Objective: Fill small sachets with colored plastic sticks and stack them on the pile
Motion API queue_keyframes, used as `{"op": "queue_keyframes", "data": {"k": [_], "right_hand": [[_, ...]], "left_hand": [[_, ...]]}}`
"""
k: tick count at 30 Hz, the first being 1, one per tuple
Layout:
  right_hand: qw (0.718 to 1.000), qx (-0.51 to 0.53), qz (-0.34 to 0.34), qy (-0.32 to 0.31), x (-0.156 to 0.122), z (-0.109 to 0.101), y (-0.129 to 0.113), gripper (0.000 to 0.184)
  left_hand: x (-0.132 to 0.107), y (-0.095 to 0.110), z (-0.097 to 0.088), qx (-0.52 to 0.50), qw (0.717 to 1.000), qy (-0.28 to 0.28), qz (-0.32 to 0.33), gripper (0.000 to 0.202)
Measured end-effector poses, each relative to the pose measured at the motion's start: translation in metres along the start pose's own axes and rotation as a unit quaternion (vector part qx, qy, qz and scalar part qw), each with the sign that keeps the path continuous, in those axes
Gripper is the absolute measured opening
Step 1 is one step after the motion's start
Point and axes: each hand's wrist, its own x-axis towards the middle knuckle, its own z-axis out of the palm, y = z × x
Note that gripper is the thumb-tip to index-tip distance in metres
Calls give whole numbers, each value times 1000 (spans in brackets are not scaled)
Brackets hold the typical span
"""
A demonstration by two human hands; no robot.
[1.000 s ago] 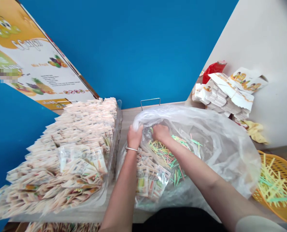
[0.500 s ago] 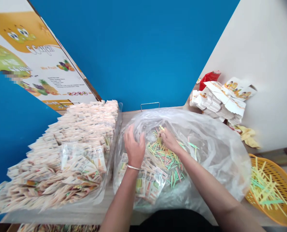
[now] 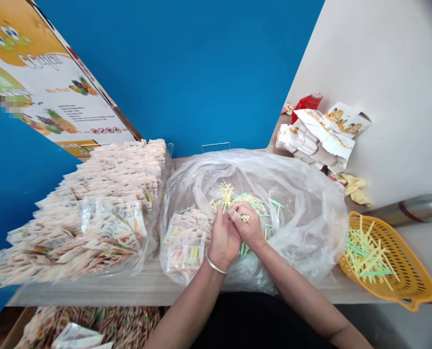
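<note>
My right hand (image 3: 248, 224) is closed around a small bunch of thin coloured sticks (image 3: 244, 218), whose pale ends show at the fingers. Close against it, my left hand (image 3: 223, 238) is turned palm up with its fingers extended, and a bangle circles that wrist. Both hands are over a large clear plastic bag (image 3: 310, 208) spread on the table. Loose yellow, green and pink sticks (image 3: 225, 194) lie on the bag beyond my hands. Several small printed clear packets (image 3: 187, 247) with coloured sticks inside lie left of my left hand.
A tall heap of printed packets (image 3: 103, 179) covers the table's left side. An orange perforated basket (image 3: 412, 261) holding yellow and green strips stands at the right edge. Folded white cartons (image 3: 310, 140) are stacked at the back right. More packets (image 3: 103, 325) fill a box below the table.
My right hand has come nearer with a bunch of sticks. My left hand has moved right to meet it, turning palm up. The view has shifted, and the packets on the bag lie farther left.
</note>
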Motion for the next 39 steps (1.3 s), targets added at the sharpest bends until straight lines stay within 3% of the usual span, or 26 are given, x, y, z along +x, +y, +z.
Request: {"op": "queue_keyframes", "data": {"k": [3,5,6,7,8,10,12,13,14,16,20,23,27,32,35,39], "right_hand": [[999,-22,-38,-2,-6,-6,-2,37],[999,-24,-40,-14,-9,-10,-3,37],[999,-14,-32,-24,-12,-12,-2,36],[999,1,-15,-34,-15,-15,-2,36],[999,16,9,-42,-18,-19,0,36],[997,25,66,-38,-26,-27,4,39],[993,-3,112,-31,-34,-33,8,41],[991,-26,127,-38,-39,-35,11,41],[987,-52,139,-56,-43,-34,12,39],[971,-128,161,-122,-50,-29,14,32],[890,-355,175,-225,-56,-7,8,29],[856,-413,150,-271,-53,-1,5,28],[864,-383,107,-309,-46,-21,5,19],[882,-345,77,-312,-46,-54,-5,26],[884,-341,76,-311,-45,-62,-15,29],[879,-347,53,-323,-41,-67,-26,28]], "left_hand": [[-9,-4,2,34,999,-18,0,50],[-17,-7,-7,115,992,-17,39,53],[-21,-7,-15,192,978,-11,79,51],[-27,-6,-26,297,946,-2,132,48],[-33,-4,-39,417,888,11,191,43],[-47,2,-68,651,702,39,287,31],[-60,8,-96,789,518,63,325,25],[-66,11,-108,824,452,71,334,25],[-69,12,-118,844,406,75,342,27],[-72,12,-134,856,359,73,365,31],[-66,11,-150,842,355,71,401,32],[-61,16,-154,833,369,73,405,33],[-56,23,-146,812,401,91,414,33],[-52,17,-111,748,505,12,430,33],[-47,12,-89,720,570,-32,394,30],[-38,14,-71,714,618,-70,321,27]]}}
